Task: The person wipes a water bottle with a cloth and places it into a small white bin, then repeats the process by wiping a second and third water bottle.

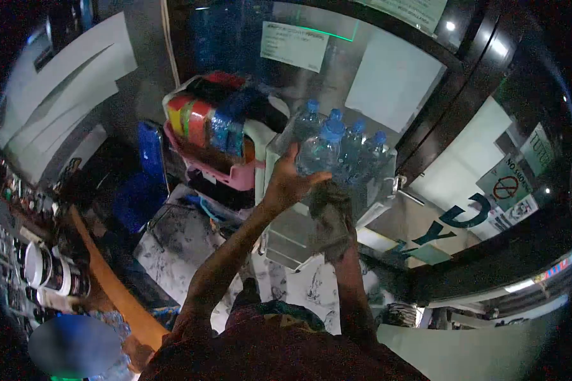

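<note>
My left hand (286,184) curves round the near side of a clear plastic water bottle (319,152) with a blue cap, thumb and fingers spread on either side of it. A crumpled dark rag (330,203) is in my right hand (342,244), just below that bottle, and covers most of the fingers. More blue-capped bottles (372,152) stand close together behind and beside the held one. They are on top of a white cabinet (286,244) with a glass-like side.
To the left, a pink basket (235,174) holds colourful packed goods. A blue chair (149,152) stands beyond it. A wooden counter edge (108,279) runs along the left, with white tubs (38,263) behind it. Another person's hand (136,352) is at lower left. Glass with posted signs (508,181) is on the right.
</note>
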Tool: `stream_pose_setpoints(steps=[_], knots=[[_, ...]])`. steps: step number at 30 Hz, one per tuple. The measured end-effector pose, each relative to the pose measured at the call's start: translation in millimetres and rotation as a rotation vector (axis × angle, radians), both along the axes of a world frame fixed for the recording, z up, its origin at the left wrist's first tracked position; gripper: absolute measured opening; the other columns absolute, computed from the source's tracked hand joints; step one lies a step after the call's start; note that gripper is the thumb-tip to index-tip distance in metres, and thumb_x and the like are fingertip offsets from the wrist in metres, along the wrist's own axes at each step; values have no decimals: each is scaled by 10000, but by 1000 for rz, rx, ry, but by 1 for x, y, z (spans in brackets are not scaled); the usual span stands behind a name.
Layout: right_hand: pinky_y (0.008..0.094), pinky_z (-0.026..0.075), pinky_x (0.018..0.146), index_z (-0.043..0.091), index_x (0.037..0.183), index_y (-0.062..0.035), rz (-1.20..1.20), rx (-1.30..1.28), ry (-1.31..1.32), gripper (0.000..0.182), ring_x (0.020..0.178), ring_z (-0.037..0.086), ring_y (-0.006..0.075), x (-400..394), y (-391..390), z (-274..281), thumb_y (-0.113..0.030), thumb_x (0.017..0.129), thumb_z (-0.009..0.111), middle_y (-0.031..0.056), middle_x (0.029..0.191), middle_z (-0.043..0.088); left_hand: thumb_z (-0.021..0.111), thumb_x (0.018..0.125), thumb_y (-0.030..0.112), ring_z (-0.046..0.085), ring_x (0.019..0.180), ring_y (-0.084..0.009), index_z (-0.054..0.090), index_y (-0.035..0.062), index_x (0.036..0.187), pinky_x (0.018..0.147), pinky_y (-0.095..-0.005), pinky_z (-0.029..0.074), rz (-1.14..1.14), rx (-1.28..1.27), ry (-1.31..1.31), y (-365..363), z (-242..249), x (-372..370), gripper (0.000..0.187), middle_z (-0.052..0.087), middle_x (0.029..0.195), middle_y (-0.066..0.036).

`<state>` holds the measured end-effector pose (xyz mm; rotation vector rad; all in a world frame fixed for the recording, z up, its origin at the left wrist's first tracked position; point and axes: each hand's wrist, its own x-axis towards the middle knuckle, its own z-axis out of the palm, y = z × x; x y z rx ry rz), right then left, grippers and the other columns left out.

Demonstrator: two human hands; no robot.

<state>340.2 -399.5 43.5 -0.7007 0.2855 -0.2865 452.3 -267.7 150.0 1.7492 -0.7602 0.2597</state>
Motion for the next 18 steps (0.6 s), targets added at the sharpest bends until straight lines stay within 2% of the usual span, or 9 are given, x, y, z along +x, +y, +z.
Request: stream_pose_setpoints(steps=[3,5,8,10,12,13,15,16,18], knots=[[401,521,704,484,1200,-77,154,-59,-180,374,931,580,250,55,-25,-29,-284,892,533,95,1086,563,726,737,225,568,978,-260,433,-21,1144,852,-338,444,-95,-72,77,-23,-16,32,559,567,1082,-153],[399,517,728,482,1201,-79,93,64,-147,376,958,573,248,97,-40,-68,-296,897,524,95,1091,562,697,764,283,542,1020,-287,397,-37,1161,874,-359,431,-216,-405,388,-38,-26,43,592,532,1118,-185],[379,509,787,477,1212,-83,113,173,-249,399,972,577,231,127,-31,-60,-330,901,512,84,1097,569,656,800,303,461,1121,-316,347,-51,1202,952,-390,370,-76,-276,55,-63,-115,98,619,441,1215,-217],[362,506,821,473,1222,-84,179,153,-388,421,958,588,218,138,-21,-55,-351,899,509,72,1098,577,639,815,316,407,1170,-336,324,-53,1227,989,-400,325,-70,-373,48,-74,-120,98,636,391,1255,-233],[349,503,822,477,1216,-94,-15,64,-73,438,970,584,198,147,-18,-57,-392,896,507,53,1093,583,621,829,329,353,1220,-356,301,-55,1251,1025,-410,280,-65,-471,44,-83,-133,103,654,342,1295,-250],[349,503,822,477,1216,-94,-25,60,-74,438,970,584,198,149,-16,-58,-392,896,507,53,1093,583,611,836,335,292,1256,-373,275,-55,1279,1049,-406,232,11,-331,141,-87,-142,108,679,280,1333,-268],[338,487,845,488,1207,-103,56,-155,-461,433,999,571,202,153,-11,-59,-416,907,473,49,1099,584,601,844,341,231,1293,-390,248,-55,1306,1073,-403,184,81,-191,231,-82,-137,107,704,219,1371,-286],[338,487,845,488,1207,-103,51,-157,-462,433,999,571,202,155,-10,-58,-416,907,473,49,1099,584,594,846,350,189,1310,-404,216,-60,1326,1082,-400,152,51,-135,216,-73,-128,102,735,170,1392,-301],[364,456,868,463,1237,-91,-77,-167,-22,464,1027,548,235,156,-7,-56,-430,926,409,76,1136,551,588,848,358,147,1327,-418,183,-65,1345,1092,-397,120,19,-78,200,-67,-129,98,767,122,1412,-317]])
